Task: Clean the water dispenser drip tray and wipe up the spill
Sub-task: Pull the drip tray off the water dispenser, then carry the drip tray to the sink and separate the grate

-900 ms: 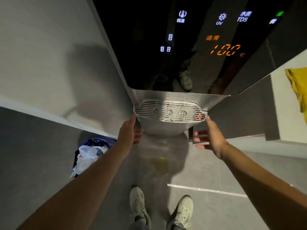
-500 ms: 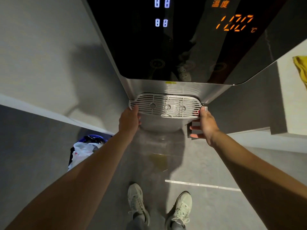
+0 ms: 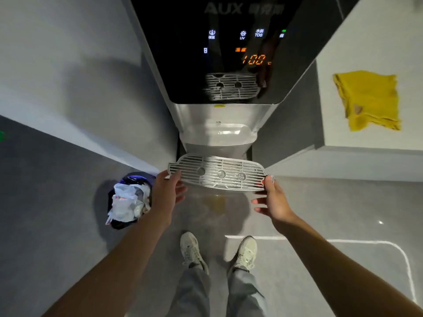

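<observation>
The silver slotted drip tray (image 3: 217, 173) is out of the water dispenser (image 3: 229, 65) and hangs in the air in front of it. My left hand (image 3: 166, 195) grips its left end and my right hand (image 3: 273, 200) grips its right end. The empty silver recess (image 3: 219, 133) of the dispenser shows behind the tray. A yellowish spill (image 3: 215, 203) lies on the grey floor just below the tray, in front of my shoes. A yellow cloth (image 3: 366, 99) lies crumpled on the white counter at the right.
A dark bin (image 3: 128, 200) with white plastic bags stands on the floor at the left of the dispenser. A grey wall runs along the left. The white counter (image 3: 366, 143) stands at the right. White line markings cross the floor at the lower right.
Both hands closed on the ends of the drip tray and pulled it out of the dispenser toward me. The view tilted up, so the cloth and display show more.
</observation>
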A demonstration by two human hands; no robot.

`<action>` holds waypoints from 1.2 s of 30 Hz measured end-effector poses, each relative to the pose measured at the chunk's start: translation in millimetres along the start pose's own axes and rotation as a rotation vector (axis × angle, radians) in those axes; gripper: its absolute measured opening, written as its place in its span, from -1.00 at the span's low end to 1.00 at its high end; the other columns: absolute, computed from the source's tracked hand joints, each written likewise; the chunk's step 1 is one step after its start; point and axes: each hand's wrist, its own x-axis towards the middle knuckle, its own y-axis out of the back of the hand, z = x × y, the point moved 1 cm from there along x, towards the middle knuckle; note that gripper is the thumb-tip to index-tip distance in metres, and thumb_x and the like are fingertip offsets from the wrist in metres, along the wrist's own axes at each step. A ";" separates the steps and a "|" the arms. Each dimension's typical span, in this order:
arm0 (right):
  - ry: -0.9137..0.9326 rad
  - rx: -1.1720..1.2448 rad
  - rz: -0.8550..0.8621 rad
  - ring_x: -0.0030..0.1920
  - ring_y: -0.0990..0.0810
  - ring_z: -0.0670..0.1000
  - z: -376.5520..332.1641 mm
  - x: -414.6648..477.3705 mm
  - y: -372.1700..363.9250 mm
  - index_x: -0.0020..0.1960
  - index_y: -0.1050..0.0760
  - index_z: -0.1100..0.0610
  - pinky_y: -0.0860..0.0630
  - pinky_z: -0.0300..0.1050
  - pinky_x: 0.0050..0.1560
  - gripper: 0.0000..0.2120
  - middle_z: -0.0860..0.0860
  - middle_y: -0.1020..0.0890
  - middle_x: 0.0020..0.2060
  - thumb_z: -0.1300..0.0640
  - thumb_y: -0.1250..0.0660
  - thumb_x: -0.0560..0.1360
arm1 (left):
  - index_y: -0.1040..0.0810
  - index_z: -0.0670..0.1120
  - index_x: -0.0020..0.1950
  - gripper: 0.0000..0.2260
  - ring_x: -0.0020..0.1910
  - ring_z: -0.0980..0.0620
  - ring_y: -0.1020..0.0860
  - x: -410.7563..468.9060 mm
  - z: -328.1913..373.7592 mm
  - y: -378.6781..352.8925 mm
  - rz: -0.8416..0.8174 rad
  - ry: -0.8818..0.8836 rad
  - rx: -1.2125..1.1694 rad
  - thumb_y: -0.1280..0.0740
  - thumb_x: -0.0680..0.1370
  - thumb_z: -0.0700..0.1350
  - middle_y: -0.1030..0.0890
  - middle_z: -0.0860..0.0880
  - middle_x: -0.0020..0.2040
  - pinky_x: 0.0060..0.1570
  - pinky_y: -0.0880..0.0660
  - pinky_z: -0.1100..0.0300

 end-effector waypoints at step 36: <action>0.131 0.541 0.547 -0.21 -0.68 0.06 170.8 -379.6 473.4 0.18 -0.53 0.11 -0.61 -0.03 -0.19 -0.63 0.13 -0.67 -0.09 -0.18 -0.23 0.64 | -0.41 -0.06 -0.02 -0.78 -0.38 0.04 -0.50 -446.2 -87.8 -330.3 -0.611 -0.139 0.228 -0.44 0.60 -0.05 -0.55 -0.09 -0.26 -0.41 -0.43 0.22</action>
